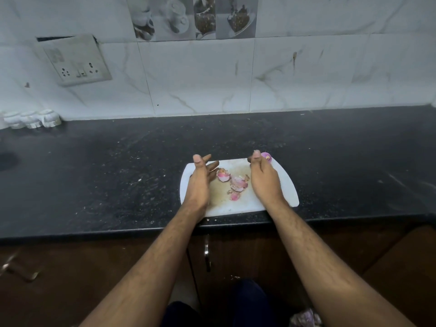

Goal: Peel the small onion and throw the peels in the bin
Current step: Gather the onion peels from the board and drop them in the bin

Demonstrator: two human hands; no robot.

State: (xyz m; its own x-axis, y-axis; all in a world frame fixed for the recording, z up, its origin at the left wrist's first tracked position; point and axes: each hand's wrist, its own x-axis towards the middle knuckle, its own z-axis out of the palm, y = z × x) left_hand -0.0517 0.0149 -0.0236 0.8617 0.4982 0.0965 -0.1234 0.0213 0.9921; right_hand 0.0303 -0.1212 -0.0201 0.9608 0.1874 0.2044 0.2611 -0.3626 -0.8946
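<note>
Lying in the lower centre of the frame, a white plastic cutting board with rounded corners [280,185] is seen on the black speckled stone counter [94,175], near its front edge; a small peeled purple onion [266,157] is pinched at the board's far right corner by the right hand [263,178], whose thumb and curled fingers are closed around it (only the onion's pale purple top shows past the thumb). The left hand [200,178] is held over the board's left side with its fingers straight and spread, nothing being gripped by it; loose pink and papery onion peels [232,182] are scattered on the board between the two hands, just beside the left fingertips, though whether they are touched cannot be told. A grey wall socket plate [75,60] is fixed to the white marble-patterned tiles [306,74] at the upper left of the frame; a row of small white ceramic pots [30,119] is set at the counter's far left edge; brown wooden cabinet doors [82,267] are visible below the counter.
</note>
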